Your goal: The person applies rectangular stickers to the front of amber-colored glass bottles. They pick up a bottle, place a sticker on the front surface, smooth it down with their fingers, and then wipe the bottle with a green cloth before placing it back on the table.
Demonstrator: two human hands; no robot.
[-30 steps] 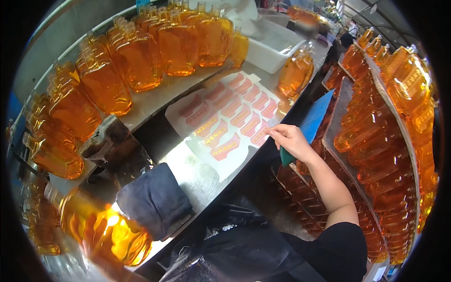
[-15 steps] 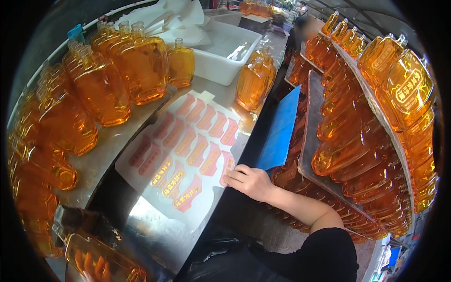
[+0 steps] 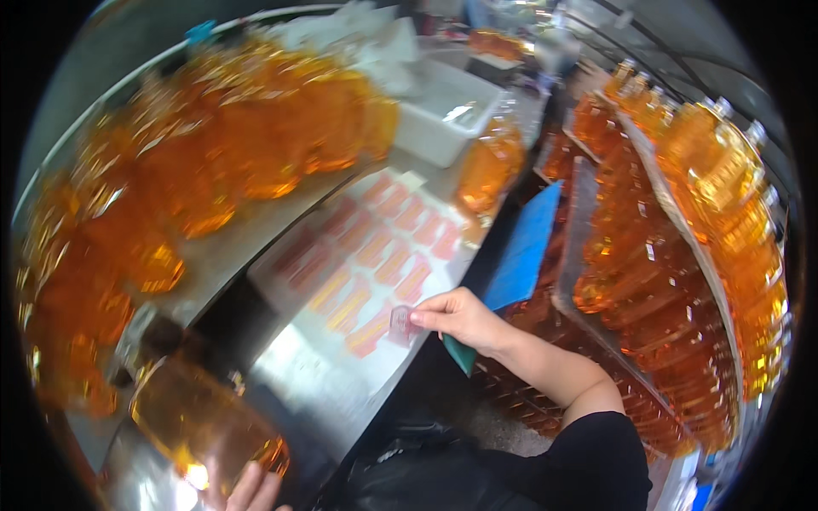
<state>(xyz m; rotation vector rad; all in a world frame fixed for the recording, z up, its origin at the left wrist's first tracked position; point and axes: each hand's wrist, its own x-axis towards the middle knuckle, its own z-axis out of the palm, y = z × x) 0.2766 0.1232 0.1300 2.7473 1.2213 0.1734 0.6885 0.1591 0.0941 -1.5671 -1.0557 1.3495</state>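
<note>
My right hand (image 3: 460,317) pinches a small red label (image 3: 400,322) at the near edge of a white sheet of red and orange labels (image 3: 375,255) lying on the metal table (image 3: 315,375). My left hand (image 3: 251,492) shows only its fingers at the bottom edge, gripping the base of an amber bottle (image 3: 200,422) that lies tilted on the table. The view is blurred.
A long row of amber bottles (image 3: 213,162) runs along the left conveyor. One bottle (image 3: 487,170) stands by a white tub (image 3: 447,115). Racks of filled bottles (image 3: 682,255) crowd the right, with a blue board (image 3: 524,255) beside the table edge.
The view swung. My right hand has peeled a small red label up from the sheet's near edge. My left hand and its amber bottle have come back into view at lower left.
</note>
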